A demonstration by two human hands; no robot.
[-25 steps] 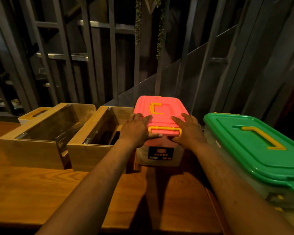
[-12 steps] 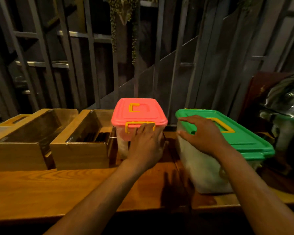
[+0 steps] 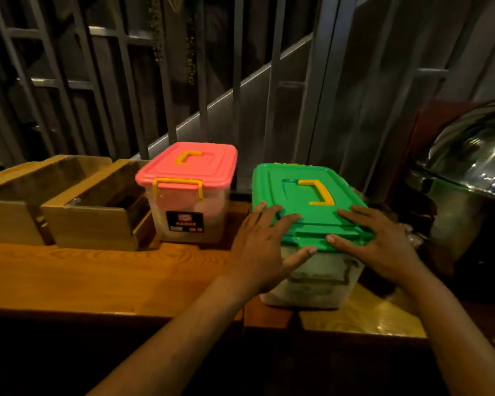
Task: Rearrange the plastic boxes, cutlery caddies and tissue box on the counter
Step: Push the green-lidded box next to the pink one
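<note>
Half a second ago the left hand (image 3: 265,247) was pressed against the front of the pink-lidded box (image 3: 187,192); it has come off that and crossed to the green-lidded box (image 3: 312,224), where the right hand (image 3: 380,244) has slid down from the lid's far corner to its near edge. Both hands now lie flat and spread on the near end of the green lid, fingers (image 3: 286,217) extended, thumbs at the lid's front lip, palms pressing rather than closed around anything.

Right of that box, at the frame's right edge, a domed shiny metal serving vessel (image 3: 469,178) stands close, dark and reflective, with little gap between it and the box. Behind everything run grey vertical bars and a slanting rail (image 3: 240,81), filling the upper frame, with a thin trailing plant (image 3: 190,38) hanging at top centre. On the left, two open wooden cutlery caddies (image 3: 89,212) sit side by side, the nearer one just beside the pink box; their contents are too dark to make out.

The pink-lidded box carries a dark label (image 3: 185,221) on its front with a small red mark and pale lettering, too blurred to read.

The green-lidded box sits right of centre on the wooden counter (image 3: 97,275), near its front edge, well forward of the pink one and separated from it by a strip of bare wood. Its body is cloudy translucent plastic, the lid bright green with a yellow folding handle (image 3: 319,192) lying flat. The pink box matches it on a smaller scale, with a yellow handle and a yellow front clasp (image 3: 177,185).
</note>
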